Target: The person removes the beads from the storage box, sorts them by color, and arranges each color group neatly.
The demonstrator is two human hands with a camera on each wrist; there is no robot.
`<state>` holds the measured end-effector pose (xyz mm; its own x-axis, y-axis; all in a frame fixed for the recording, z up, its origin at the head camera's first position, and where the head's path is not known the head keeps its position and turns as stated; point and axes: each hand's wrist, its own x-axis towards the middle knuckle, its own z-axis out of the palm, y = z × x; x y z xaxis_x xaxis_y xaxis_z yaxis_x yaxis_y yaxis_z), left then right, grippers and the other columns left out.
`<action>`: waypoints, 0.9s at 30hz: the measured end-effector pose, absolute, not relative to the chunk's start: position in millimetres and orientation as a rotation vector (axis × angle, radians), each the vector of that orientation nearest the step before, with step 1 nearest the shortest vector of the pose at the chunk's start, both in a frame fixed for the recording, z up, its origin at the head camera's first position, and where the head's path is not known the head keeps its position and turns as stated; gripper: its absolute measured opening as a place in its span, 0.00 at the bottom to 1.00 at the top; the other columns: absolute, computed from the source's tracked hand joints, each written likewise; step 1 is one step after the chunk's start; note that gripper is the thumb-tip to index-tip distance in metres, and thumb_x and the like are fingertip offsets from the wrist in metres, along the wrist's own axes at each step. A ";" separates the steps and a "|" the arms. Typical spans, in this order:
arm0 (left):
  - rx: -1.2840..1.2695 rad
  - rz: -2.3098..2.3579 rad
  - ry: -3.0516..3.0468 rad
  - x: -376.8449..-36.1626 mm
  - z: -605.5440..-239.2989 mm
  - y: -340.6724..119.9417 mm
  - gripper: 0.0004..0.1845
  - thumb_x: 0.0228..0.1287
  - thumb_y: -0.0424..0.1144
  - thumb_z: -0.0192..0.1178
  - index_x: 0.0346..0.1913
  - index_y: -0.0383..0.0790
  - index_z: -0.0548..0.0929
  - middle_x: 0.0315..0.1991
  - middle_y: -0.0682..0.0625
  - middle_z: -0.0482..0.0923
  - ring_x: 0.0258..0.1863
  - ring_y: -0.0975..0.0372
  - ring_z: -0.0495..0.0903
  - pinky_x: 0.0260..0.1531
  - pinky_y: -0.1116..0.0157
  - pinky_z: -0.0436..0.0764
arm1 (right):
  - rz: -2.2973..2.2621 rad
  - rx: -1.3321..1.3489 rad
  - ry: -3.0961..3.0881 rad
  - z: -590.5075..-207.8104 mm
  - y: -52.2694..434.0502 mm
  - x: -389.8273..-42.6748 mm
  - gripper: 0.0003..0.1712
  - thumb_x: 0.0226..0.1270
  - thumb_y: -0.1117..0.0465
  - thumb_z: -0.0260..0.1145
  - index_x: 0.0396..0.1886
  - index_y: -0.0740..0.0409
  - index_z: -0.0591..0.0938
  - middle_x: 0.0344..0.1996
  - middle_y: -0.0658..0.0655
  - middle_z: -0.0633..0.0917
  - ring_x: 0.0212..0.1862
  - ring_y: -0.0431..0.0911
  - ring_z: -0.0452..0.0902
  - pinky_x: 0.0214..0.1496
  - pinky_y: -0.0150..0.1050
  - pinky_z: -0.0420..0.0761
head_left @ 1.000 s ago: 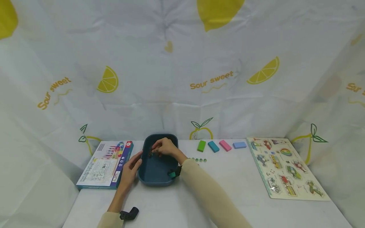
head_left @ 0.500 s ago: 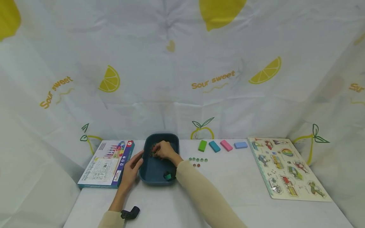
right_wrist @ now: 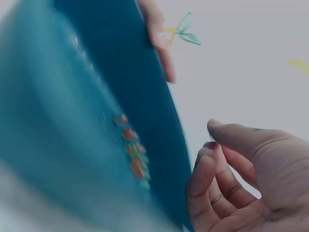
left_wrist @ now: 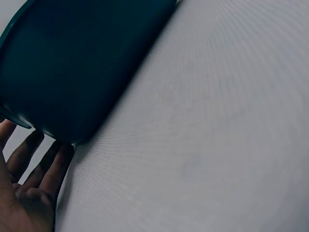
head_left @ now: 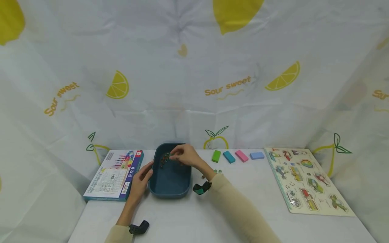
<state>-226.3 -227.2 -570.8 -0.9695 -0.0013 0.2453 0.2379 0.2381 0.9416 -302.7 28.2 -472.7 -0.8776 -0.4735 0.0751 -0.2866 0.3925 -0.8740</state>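
A dark teal tray [head_left: 170, 179] stands on the white table, with several small coloured beads [head_left: 164, 158] lying along its far left inner wall. My left hand [head_left: 140, 179] rests with straight fingers against the tray's left side; in the left wrist view the left hand's fingers [left_wrist: 34, 169] lie beside the tray's wall [left_wrist: 72, 63]. My right hand [head_left: 186, 155] hovers over the tray's far right corner. In the right wrist view my right hand [right_wrist: 227, 169] has loosely curled fingers with nothing visible between them, next to the beads [right_wrist: 133, 154] in the tray [right_wrist: 58, 121].
A few loose beads [head_left: 217, 171] lie on the table right of the tray. Behind them sit a green block [head_left: 216, 156], teal block [head_left: 228, 157], pink block [head_left: 241, 155] and blue block [head_left: 257, 155]. A puzzle board [head_left: 307, 179] lies right, a printed box [head_left: 115, 173] left.
My right hand has lifted out of the tray's middle and moved to its far right corner. The left hand stays on the tray's side.
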 end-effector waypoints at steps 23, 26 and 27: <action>-0.168 -1.810 -2.348 -223.2 -566.9 -225.8 0.24 0.84 0.46 0.54 0.77 0.44 0.74 0.78 0.42 0.72 0.66 0.87 0.70 0.64 0.87 0.69 | -1.121 -0.548 2.839 -533.3 238.0 -253.9 0.07 0.68 0.63 0.76 0.44 0.58 0.91 0.28 0.48 0.84 0.31 0.36 0.73 0.33 0.29 0.75; -0.189 -1.811 -2.341 -223.3 -566.8 -225.0 0.24 0.84 0.45 0.54 0.77 0.43 0.74 0.78 0.41 0.71 0.65 0.90 0.69 0.65 0.87 0.69 | -1.103 -0.570 2.854 -533.2 235.5 -254.0 0.08 0.68 0.63 0.75 0.44 0.59 0.91 0.27 0.48 0.83 0.30 0.36 0.72 0.31 0.29 0.75; -0.190 -1.812 -2.341 -223.4 -567.1 -224.7 0.24 0.84 0.44 0.54 0.77 0.43 0.74 0.78 0.41 0.71 0.65 0.90 0.69 0.64 0.88 0.69 | -1.093 -0.567 2.857 -532.6 234.7 -253.9 0.08 0.68 0.63 0.75 0.44 0.59 0.91 0.27 0.48 0.83 0.30 0.36 0.72 0.31 0.29 0.74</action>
